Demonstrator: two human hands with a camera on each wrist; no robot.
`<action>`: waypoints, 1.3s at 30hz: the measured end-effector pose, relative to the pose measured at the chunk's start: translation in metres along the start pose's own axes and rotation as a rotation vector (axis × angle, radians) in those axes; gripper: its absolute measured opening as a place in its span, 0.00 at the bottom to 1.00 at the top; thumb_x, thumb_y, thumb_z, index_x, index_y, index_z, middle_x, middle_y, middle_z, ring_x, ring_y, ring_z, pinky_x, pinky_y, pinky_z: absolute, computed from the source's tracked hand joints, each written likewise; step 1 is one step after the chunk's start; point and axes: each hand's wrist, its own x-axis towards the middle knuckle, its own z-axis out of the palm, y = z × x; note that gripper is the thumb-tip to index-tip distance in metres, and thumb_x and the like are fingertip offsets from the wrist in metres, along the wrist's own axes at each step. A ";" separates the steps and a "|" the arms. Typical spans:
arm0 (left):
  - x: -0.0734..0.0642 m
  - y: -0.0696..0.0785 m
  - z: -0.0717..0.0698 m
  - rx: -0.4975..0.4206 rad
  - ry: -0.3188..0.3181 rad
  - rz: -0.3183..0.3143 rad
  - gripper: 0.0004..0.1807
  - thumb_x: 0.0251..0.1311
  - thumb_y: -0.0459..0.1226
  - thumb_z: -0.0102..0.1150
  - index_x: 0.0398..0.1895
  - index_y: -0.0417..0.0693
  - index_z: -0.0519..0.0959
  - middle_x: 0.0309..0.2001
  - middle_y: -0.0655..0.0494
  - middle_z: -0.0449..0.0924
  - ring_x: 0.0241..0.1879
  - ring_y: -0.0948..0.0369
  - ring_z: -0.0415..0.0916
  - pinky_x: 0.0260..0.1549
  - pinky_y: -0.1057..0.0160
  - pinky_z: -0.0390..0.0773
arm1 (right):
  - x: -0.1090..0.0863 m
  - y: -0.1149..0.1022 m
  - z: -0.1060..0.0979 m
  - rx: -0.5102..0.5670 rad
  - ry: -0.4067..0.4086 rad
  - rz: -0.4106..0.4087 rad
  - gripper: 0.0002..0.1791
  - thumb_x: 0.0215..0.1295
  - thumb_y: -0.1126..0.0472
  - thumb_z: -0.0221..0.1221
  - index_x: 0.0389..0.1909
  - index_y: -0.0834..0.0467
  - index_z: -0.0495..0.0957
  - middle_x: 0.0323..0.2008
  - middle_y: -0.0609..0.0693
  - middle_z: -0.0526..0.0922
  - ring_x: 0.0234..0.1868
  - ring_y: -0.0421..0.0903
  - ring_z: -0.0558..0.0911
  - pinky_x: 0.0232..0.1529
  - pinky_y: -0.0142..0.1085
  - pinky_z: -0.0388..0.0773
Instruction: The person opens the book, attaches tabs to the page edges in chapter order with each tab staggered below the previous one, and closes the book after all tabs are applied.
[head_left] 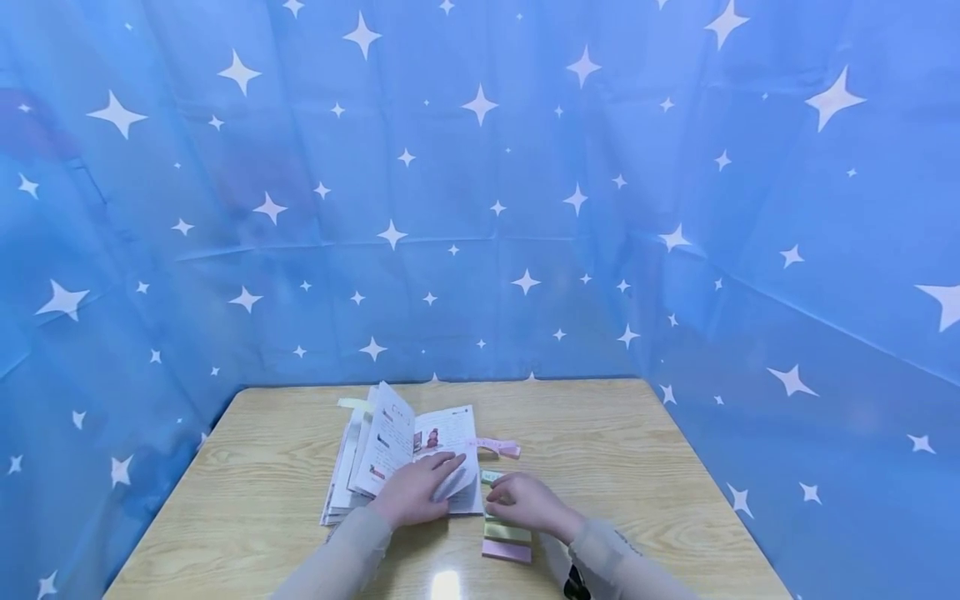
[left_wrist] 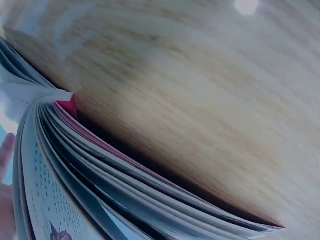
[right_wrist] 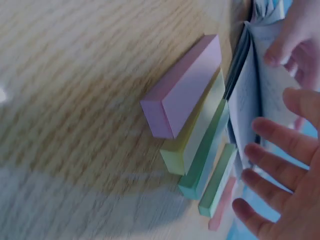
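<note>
An open book [head_left: 386, 446] lies on the table with a bundle of its left pages standing partly up. My left hand [head_left: 420, 490] rests on the right page, fingers spread over the paper. Just right of the book, my right hand [head_left: 528, 502] hovers over a column of sticky note pads. In the right wrist view its fingers are apart, with nothing visible between them. The pads there are purple [right_wrist: 187, 90], yellow [right_wrist: 197, 130], green [right_wrist: 202, 167], a thinner green [right_wrist: 217, 180] and pink [right_wrist: 222, 205]. A pink sticky strip [head_left: 497, 447] sticks out from the book's right edge.
The wooden table [head_left: 637, 467] extends around the book on both sides. A pale yellow-green tab [head_left: 354, 403] juts from the left pages. Behind the table hangs a blue curtain [head_left: 465, 250] with white stars. A dark object [head_left: 576, 583] sits by the right wrist.
</note>
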 end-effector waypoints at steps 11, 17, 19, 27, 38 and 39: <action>0.002 -0.001 -0.018 0.028 0.203 0.077 0.48 0.50 0.43 0.67 0.76 0.56 0.56 0.69 0.51 0.63 0.62 0.50 0.69 0.57 0.47 0.72 | 0.008 -0.009 0.012 -0.107 -0.061 -0.070 0.18 0.65 0.50 0.59 0.48 0.58 0.84 0.55 0.56 0.80 0.58 0.52 0.77 0.60 0.44 0.72; 0.003 -0.003 -0.033 0.074 0.219 0.104 0.49 0.53 0.44 0.65 0.77 0.62 0.50 0.72 0.53 0.58 0.68 0.54 0.60 0.63 0.47 0.65 | 0.014 -0.011 0.016 -0.129 -0.079 -0.058 0.18 0.64 0.49 0.59 0.48 0.55 0.84 0.57 0.55 0.79 0.59 0.51 0.76 0.59 0.44 0.73; 0.002 -0.003 -0.037 0.110 0.212 0.123 0.48 0.54 0.44 0.64 0.77 0.63 0.50 0.73 0.54 0.56 0.69 0.56 0.58 0.65 0.49 0.63 | 0.015 -0.012 0.017 -0.126 -0.088 -0.056 0.17 0.65 0.49 0.59 0.47 0.54 0.84 0.57 0.55 0.79 0.60 0.51 0.76 0.59 0.45 0.73; -0.002 -0.003 -0.041 0.254 0.186 0.235 0.43 0.52 0.46 0.67 0.73 0.62 0.61 0.73 0.57 0.56 0.71 0.55 0.54 0.66 0.46 0.61 | 0.018 -0.020 0.022 -0.174 -0.111 -0.026 0.21 0.67 0.43 0.56 0.54 0.49 0.81 0.64 0.52 0.73 0.63 0.50 0.73 0.57 0.57 0.72; -0.009 0.009 -0.046 0.680 0.170 0.243 0.28 0.57 0.46 0.61 0.63 0.60 0.75 0.76 0.55 0.50 0.74 0.53 0.47 0.70 0.43 0.44 | 0.023 -0.024 0.032 -0.260 -0.154 -0.012 0.27 0.68 0.38 0.52 0.63 0.45 0.75 0.68 0.50 0.68 0.67 0.51 0.69 0.56 0.63 0.70; -0.010 0.010 -0.048 0.726 0.165 0.233 0.26 0.57 0.46 0.60 0.62 0.60 0.76 0.76 0.55 0.50 0.74 0.53 0.46 0.70 0.42 0.43 | 0.023 -0.024 0.033 -0.268 -0.155 -0.009 0.27 0.68 0.38 0.52 0.63 0.45 0.74 0.68 0.50 0.68 0.67 0.51 0.68 0.56 0.62 0.69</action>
